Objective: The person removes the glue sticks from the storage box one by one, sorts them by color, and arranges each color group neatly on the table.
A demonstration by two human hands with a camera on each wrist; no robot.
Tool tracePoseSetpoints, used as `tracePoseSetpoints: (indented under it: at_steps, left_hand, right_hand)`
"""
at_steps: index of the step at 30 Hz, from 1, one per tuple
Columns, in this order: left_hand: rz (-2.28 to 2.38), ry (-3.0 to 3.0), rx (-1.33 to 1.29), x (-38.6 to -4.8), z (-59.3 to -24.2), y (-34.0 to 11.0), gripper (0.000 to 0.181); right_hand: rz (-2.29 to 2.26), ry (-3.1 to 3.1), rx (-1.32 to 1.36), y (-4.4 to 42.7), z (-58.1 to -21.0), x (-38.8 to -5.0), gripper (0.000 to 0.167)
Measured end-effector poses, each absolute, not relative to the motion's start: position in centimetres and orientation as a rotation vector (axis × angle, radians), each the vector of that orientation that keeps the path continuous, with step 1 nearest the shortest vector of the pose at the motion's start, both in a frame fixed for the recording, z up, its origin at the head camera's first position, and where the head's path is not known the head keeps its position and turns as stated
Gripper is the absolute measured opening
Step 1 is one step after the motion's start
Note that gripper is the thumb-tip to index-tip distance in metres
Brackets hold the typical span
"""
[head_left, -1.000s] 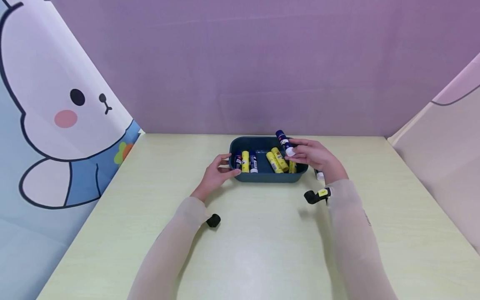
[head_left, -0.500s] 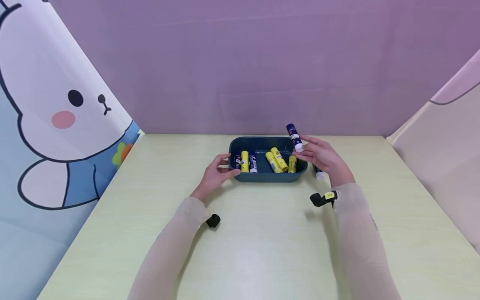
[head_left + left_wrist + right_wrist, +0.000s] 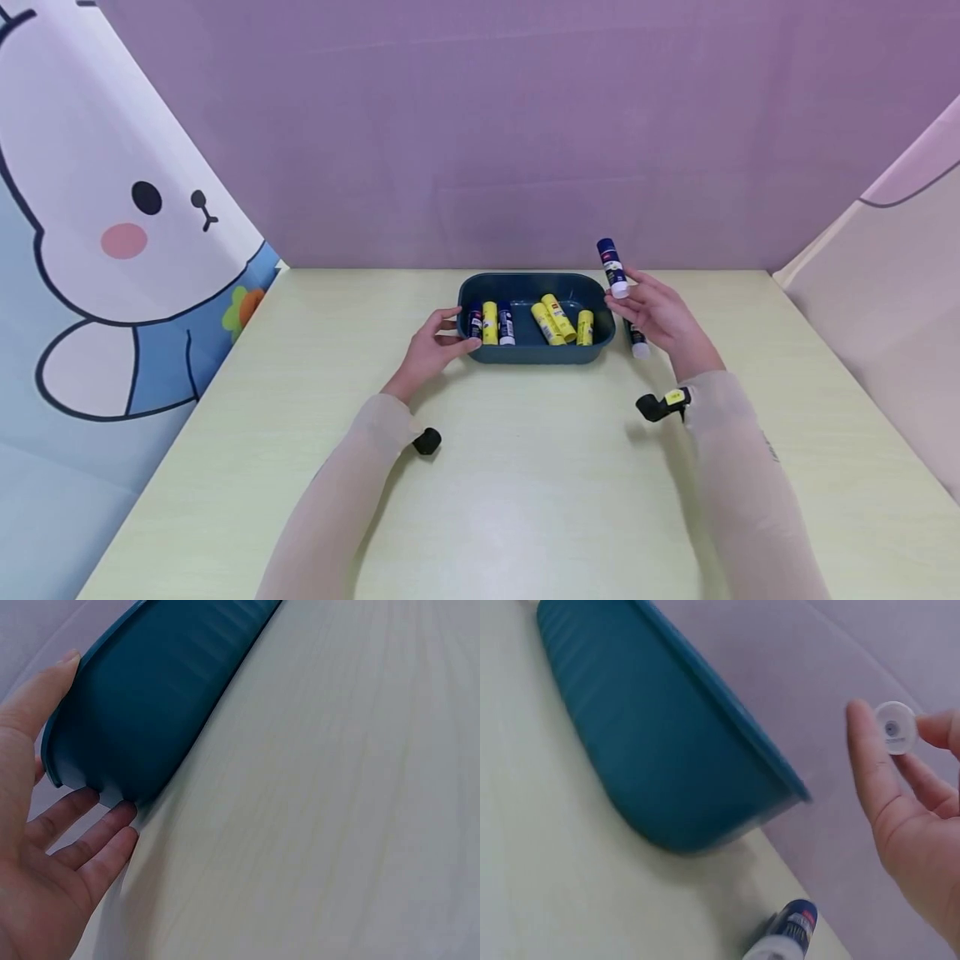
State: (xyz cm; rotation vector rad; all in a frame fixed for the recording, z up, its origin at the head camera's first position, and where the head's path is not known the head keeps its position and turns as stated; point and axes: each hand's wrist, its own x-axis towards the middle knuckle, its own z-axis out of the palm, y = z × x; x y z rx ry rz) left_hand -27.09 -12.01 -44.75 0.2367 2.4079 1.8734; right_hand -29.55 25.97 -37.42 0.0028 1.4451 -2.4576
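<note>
Slippage is the likeliest fault here, since the right grip (image 3: 663,318) pinches the blue-and-white glue stick (image 3: 612,265) only near its white end, fingertips closed to the barrel's width; a dropped stick could strike the rim of the dark teal tub (image 3: 536,355) or the second glue stick (image 3: 639,342) on the tabletop (image 3: 517,483) beside it. The held stick projects upward from the fingertips, slightly tilted, blue end uppermost, near the tub's right end, while the left grip (image 3: 431,350) clasps the opposite end between thumb and fingers.
</note>
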Motion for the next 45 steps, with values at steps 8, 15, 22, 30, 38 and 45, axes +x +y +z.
tracePoseSetpoints:
  at_steps: [8, 15, 22, 30, 38, 45]
  left_hand:
    - [1.878, 2.422, 0.242, -27.1, -44.7, -11.9, 0.071]
    - [1.832, 2.389, 0.224, -24.7, -41.0, -11.6, 0.07]
    - [1.836, 2.381, 0.228, -24.6, -41.0, -11.6, 0.07]
    - [1.834, 2.382, 0.221, -24.6, -41.0, -11.5, 0.071]
    - [1.833, 2.38, 0.203, -24.4, -40.8, -11.6, 0.071]
    - [1.844, 2.379, 0.228, -24.4, -40.8, -11.8, 0.07]
  right_hand:
    - [-2.584, 1.245, 0.075, 27.6, -38.0, -29.1, 0.07]
    - [-2.633, 1.199, 0.081, 29.2, -38.7, -28.5, 0.071]
    - [-2.686, 1.078, 0.071, 31.0, -39.5, -27.7, 0.069]
    - [-2.645, 1.116, 0.059, 32.5, -40.3, -26.7, 0.066]
    - [-2.61, 1.077, 0.095, 33.6, -41.4, -26.0, 0.03]
    - [-2.523, 1.129, 0.199, 34.2, -42.0, -25.6, 0.026]
